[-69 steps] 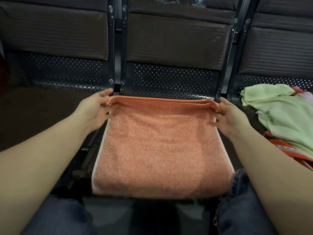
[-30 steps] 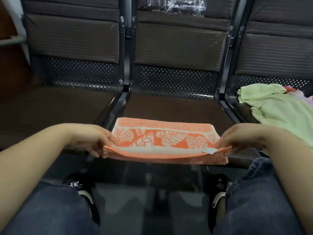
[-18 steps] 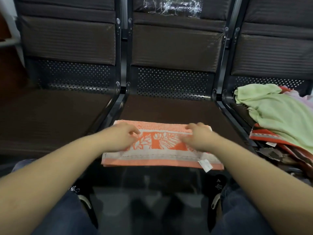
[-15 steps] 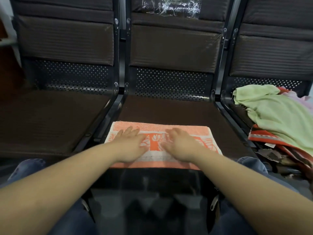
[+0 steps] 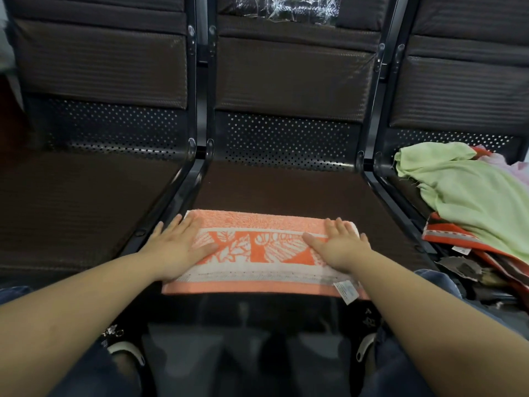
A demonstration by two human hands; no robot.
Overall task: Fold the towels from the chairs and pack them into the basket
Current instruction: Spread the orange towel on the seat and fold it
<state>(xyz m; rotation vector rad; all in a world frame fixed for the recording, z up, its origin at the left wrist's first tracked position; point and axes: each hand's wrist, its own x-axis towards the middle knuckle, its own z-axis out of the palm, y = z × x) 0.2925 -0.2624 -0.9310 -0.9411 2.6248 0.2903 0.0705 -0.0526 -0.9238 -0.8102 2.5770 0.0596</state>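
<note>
An orange towel (image 5: 259,250) with a white leaf-and-tree band lies folded into a long strip at the front edge of the middle chair seat (image 5: 280,190). A small white label hangs from its near right corner. My left hand (image 5: 177,245) lies flat with spread fingers on the towel's left end. My right hand (image 5: 339,246) presses flat on its right end. A pale green towel (image 5: 463,193) is heaped on the right chair, over an orange-red striped one (image 5: 446,237). No basket is in view.
Three dark padded chairs stand side by side, joined by black metal frames (image 5: 197,156). The left seat (image 5: 74,202) holds nothing. A pink cloth (image 5: 512,167) peeks out behind the green towel. My knees in jeans and my shoes are below the seat edge.
I pulled the towel's far edge toward me and folded it in half, then laid both hands flat at its middle. Since then they have slid apart to its two ends.
</note>
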